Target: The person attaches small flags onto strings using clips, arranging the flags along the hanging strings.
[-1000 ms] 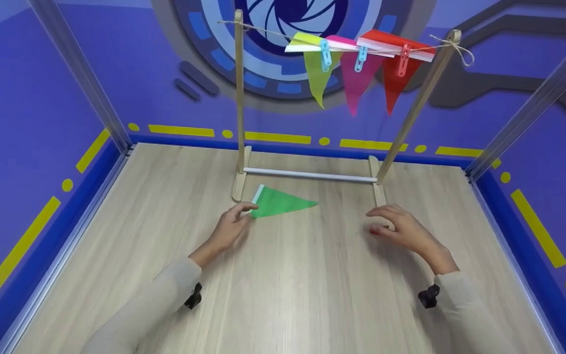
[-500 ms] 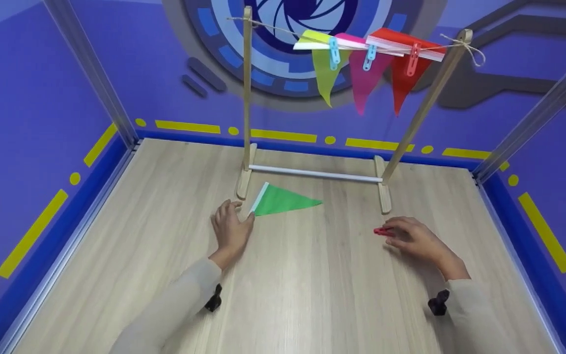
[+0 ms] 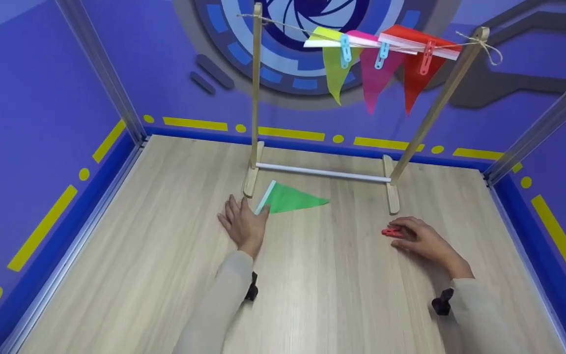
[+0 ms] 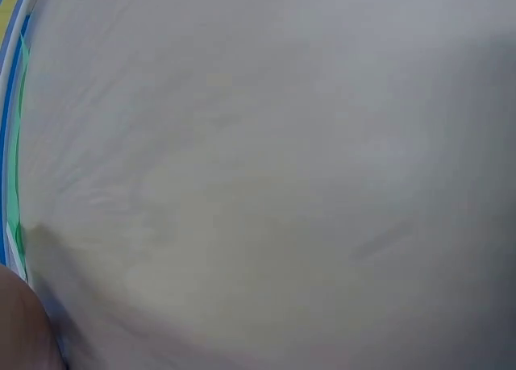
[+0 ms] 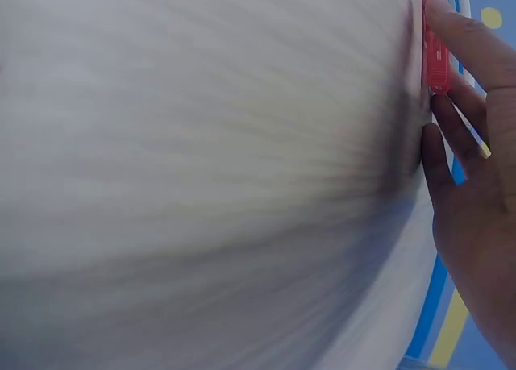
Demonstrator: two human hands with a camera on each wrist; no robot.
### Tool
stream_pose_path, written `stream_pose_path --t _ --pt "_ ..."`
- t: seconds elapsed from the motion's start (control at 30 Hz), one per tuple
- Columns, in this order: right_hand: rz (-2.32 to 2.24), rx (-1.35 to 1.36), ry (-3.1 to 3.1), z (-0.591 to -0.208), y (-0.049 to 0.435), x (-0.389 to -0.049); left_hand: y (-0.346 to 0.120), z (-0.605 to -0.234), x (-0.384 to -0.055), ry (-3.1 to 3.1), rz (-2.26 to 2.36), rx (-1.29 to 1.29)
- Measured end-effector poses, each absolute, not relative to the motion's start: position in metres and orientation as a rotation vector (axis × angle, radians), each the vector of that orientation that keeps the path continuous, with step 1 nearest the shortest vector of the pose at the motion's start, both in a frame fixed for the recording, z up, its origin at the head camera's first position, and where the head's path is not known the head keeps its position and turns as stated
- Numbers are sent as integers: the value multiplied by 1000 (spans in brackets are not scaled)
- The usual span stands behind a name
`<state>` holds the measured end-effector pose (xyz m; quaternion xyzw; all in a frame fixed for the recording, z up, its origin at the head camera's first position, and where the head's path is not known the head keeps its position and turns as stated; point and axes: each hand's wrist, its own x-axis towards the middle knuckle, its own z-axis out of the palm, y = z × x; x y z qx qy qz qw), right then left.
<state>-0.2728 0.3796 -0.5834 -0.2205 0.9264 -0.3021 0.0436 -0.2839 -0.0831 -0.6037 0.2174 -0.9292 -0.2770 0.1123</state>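
A green pennant [image 3: 295, 198] with a white strip along its short edge lies flat on the table. My left hand [image 3: 246, 223] rests at the strip's near corner, thumb right at the pennant and the other fingers spread out to the left. In the left wrist view only a sliver of the green pennant [image 4: 16, 152] shows at the edge. To the right, my right hand [image 3: 423, 240] holds a red clothespin [image 3: 392, 232] between thumb and fingers, low over the table. The right wrist view shows the red clothespin [image 5: 436, 56] at the thumb tip.
Behind the pennant stands a wooden frame [image 3: 256, 88] with a white crossbar [image 3: 322, 172] near the table. From its string hang a yellow pennant [image 3: 334, 73], a pink pennant [image 3: 374, 78] and a red pennant [image 3: 413, 83], each clipped with a clothespin. Purple walls [image 3: 32, 98] enclose the table.
My left hand has turned and spread its fingers leftward, where earlier thumb and index finger were at the white strip. The red clothespin now shows plainly in my right fingers. The head view has shifted slightly.
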Motion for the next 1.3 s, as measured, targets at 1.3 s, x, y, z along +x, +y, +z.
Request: stream_pose_path --t 1.3 --pt "-1115 -516 2819 -603 385 -274 -84 -595 -289 -2486 -1148 728"
